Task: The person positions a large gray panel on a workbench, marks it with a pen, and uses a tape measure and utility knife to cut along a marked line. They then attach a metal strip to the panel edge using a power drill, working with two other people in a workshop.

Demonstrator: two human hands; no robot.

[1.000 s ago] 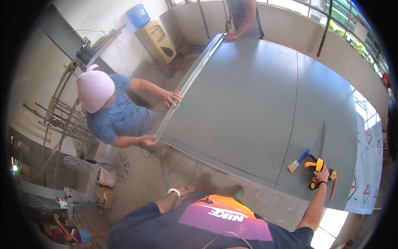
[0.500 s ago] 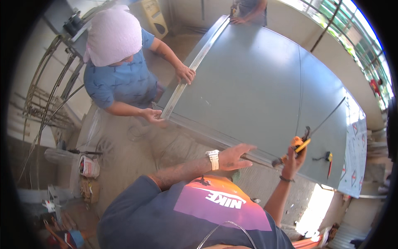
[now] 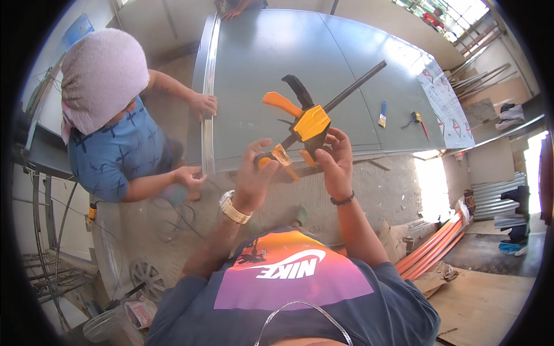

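Observation:
A yellow and black bar clamp (image 3: 311,124) is in front of my chest, its long dark bar slanting up to the right. My right hand (image 3: 339,167) grips the clamp beside its yellow body, thumb toward me. Closed round the clamp's jaw end is my left hand (image 3: 252,179), wearing a white watch. Beyond the clamp spreads a large grey metal sheet (image 3: 265,69). A long silver metal bar (image 3: 209,98) lies along the sheet's left side. One co-worker's hand (image 3: 203,105) rests on that bar, the other hand (image 3: 189,177) near its close end.
A brush with a blue handle (image 3: 382,114) and a yellow-black tape measure (image 3: 416,117) lie on the sheet. A second person's hand (image 3: 232,12) touches its far left corner. Orange pipes (image 3: 430,245) lie on the floor at right. A spoked wheel-like grille (image 3: 147,278) stands lower left.
My left hand has come up and now holds the clamp together with my right. The clamp has moved left and nearer. My view has turned, and the co-worker's hands stay by the silver bar.

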